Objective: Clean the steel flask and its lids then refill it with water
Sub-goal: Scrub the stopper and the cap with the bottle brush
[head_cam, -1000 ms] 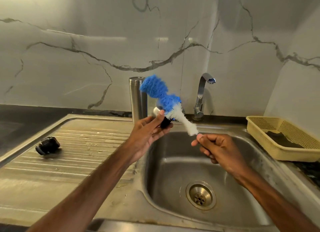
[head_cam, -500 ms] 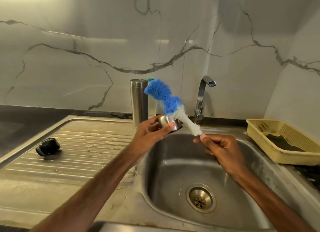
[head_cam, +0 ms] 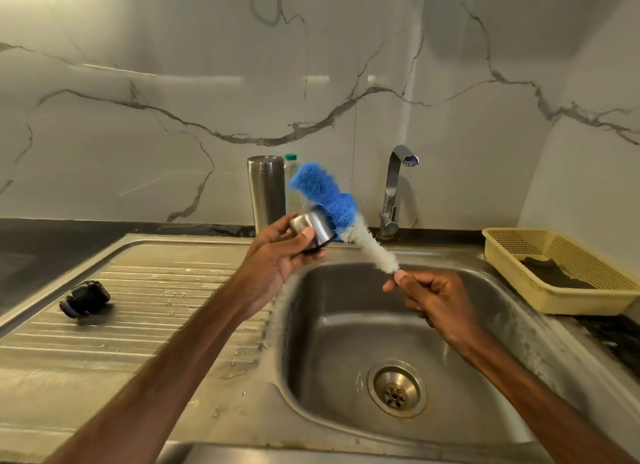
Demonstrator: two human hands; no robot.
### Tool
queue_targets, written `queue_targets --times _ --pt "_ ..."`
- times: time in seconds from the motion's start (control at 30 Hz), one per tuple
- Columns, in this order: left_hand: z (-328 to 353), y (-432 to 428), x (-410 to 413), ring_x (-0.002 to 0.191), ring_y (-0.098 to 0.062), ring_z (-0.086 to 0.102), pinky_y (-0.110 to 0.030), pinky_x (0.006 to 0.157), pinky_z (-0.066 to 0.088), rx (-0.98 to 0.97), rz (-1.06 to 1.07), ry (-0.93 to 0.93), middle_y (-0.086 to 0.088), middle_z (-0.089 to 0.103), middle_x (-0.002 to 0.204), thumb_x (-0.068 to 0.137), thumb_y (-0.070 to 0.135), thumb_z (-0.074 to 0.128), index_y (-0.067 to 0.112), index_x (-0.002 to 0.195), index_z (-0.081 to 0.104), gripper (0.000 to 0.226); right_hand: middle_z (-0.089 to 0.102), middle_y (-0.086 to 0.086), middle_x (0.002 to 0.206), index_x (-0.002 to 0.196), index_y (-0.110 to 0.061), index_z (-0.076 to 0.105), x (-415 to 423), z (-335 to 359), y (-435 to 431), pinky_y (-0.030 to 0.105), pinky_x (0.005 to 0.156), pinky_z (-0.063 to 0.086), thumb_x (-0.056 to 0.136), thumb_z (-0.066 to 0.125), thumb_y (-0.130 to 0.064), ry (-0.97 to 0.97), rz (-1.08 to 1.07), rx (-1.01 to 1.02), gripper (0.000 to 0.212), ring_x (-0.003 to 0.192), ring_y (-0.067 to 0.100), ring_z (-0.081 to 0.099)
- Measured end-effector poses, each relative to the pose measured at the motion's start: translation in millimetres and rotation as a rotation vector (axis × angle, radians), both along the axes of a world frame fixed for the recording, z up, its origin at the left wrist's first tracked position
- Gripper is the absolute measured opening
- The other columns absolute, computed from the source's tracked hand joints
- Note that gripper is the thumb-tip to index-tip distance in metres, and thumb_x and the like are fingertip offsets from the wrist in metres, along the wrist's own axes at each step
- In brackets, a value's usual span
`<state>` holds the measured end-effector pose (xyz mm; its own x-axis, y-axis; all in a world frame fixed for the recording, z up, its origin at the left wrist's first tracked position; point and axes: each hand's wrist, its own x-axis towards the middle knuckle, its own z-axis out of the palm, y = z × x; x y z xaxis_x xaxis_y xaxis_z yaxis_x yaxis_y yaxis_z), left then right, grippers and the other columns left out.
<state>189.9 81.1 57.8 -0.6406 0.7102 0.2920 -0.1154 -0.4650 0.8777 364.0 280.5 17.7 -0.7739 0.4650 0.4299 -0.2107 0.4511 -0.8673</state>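
One steel flask [head_cam: 266, 193] stands upright at the back of the sink [head_cam: 512, 328], against the marble wall, with no lid on it. Just beside it, partly hidden, is one clear plastic bottle [head_cam: 292, 183] with a green cap.

I count two lids. The steel lid [head_cam: 313, 231] is up in the air over the sink's back rim, gripped in the left hand [head_cam: 277, 259], thumb across its side and fingers curled behind. The black lid [head_cam: 85, 299] lies on its side on the ribbed draining board [head_cam: 138, 325], well apart from everything else.

There is one brush [head_cam: 332, 204], blue bristles at the top and white lower down, tilted up to the left. The right hand [head_cam: 436, 297] pinches its lower end with fingers curled; the blue part sits right at the steel lid, though I cannot tell if they touch.

The basin holds nothing but its one drain [head_cam: 396, 387]. One tap [head_cam: 394, 186] stands behind it. One yellow basket [head_cam: 512, 280] on the right holds a dark cloth [head_cam: 550, 273]. The dark desk [head_cam: 52, 242] runs off to the left.
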Motion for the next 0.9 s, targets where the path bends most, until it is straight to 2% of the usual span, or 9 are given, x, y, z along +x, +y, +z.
queue_targets --times 0.13,0.23,0.3,0.4,0.47,0.57,0.63,0.8,0.9 --pt "-0.6 1.3 2.2 0.090 -0.022 0.061 -0.031 0.066 0.054 0.020 -0.032 -0.075 -0.018 0.061 0.114 0.085 0.013 0.060 0.002 0.129 0.058 0.045 0.060 -0.008 0.053 0.090 -0.009 0.079 -1.7 5.9 -5.2 0.009 0.048 0.036 0.097 0.060 -0.019 0.020 0.030 -0.015 0.022 0.046 0.001 0.047" --pt "-2.8 4.8 9.0 0.084 -0.020 0.053 -0.031 0.062 0.044 0.028 -0.075 -0.127 -0.015 0.056 0.113 0.086 0.019 0.054 0.007 0.120 0.055 0.036 0.057 -0.009 0.052 0.092 -0.003 0.077 -2.3 3.7 -12.4 0.010 0.048 0.034 0.099 0.057 -0.015 0.006 0.111 0.017 0.025 0.046 0.001 0.045" --pt "-3.8 4.6 10.5 0.079 -0.018 0.050 -0.029 0.061 0.041 0.003 -0.057 -0.148 -0.011 0.055 0.102 0.084 0.023 0.060 0.009 0.115 0.056 0.035 0.050 -0.002 0.050 0.088 -0.008 0.078 -2.8 -0.5 -9.7 0.016 0.046 0.032 0.099 0.057 -0.019 -0.025 0.097 0.001 0.027 0.046 0.006 0.037" --pt "-6.4 5.9 9.4 0.079 -0.015 0.053 -0.023 0.058 0.049 -0.048 -0.008 -0.103 -0.005 0.062 0.093 0.085 0.022 0.076 0.009 0.109 0.063 0.030 0.051 0.000 0.050 0.085 -0.013 0.079 -3.1 -0.5 -7.4 0.019 0.047 0.034 0.098 0.059 -0.024 -0.039 0.058 -0.019 0.026 0.046 0.010 0.038" --pt "-6.7 7.5 10.4 0.087 -0.016 0.060 -0.023 0.065 0.056 -0.034 0.006 -0.111 -0.005 0.068 0.097 0.090 0.019 0.075 0.009 0.111 0.065 0.025 0.051 -0.001 0.049 0.088 -0.009 0.079 -2.0 2.4 -11.2 0.016 0.046 0.033 0.098 0.059 -0.023 -0.014 0.081 -0.015 0.026 0.046 0.008 0.038" --pt "-3.8 5.8 13.1 0.106 -0.018 0.070 -0.026 0.082 0.059 -0.028 0.035 -0.104 -0.007 0.072 0.116 0.083 0.021 0.070 0.010 0.125 0.062 0.044 0.048 -0.002 0.049 0.088 -0.007 0.078 -2.4 0.0 -9.5 0.015 0.045 0.031 0.099 0.057 -0.023 -0.029 0.089 -0.020 0.029 0.045 0.007 0.035" --pt "-3.5 4.8 12.9 0.117 -0.021 0.069 -0.028 0.089 0.058 -0.047 0.033 -0.048 -0.009 0.072 0.125 0.078 0.027 0.074 0.011 0.130 0.061 0.056 0.048 -0.001 0.050 0.085 -0.010 0.078 -1.3 -1.3 -5.5 0.016 0.044 0.032 0.099 0.057 -0.024 -0.047 0.060 -0.016 0.029 0.044 0.008 0.035" --pt "-5.1 9.0 14.0 0.119 -0.022 0.068 -0.031 0.095 0.058 -0.057 0.072 -0.006 -0.007 0.074 0.121 0.073 0.031 0.076 0.010 0.121 0.067 0.053 0.047 -0.001 0.050 0.088 -0.005 0.077 -1.4 4.1 -13.6 0.014 0.044 0.032 0.099 0.056 -0.020 0.034 0.085 -0.029 0.028 0.045 0.007 0.036" --pt "-2.4 4.6 7.4 0.126 -0.028 0.064 -0.037 0.104 0.053 0.000 0.084 -0.073 -0.015 0.069 0.130 0.071 0.030 0.083 0.003 0.128 0.064 0.065 0.046 -0.001 0.050 0.086 -0.006 0.076 -2.1 -1.2 -12.8 0.016 0.045 0.032 0.101 0.055 -0.020 0.012 0.095 -0.022 0.029 0.045 0.008 0.036"
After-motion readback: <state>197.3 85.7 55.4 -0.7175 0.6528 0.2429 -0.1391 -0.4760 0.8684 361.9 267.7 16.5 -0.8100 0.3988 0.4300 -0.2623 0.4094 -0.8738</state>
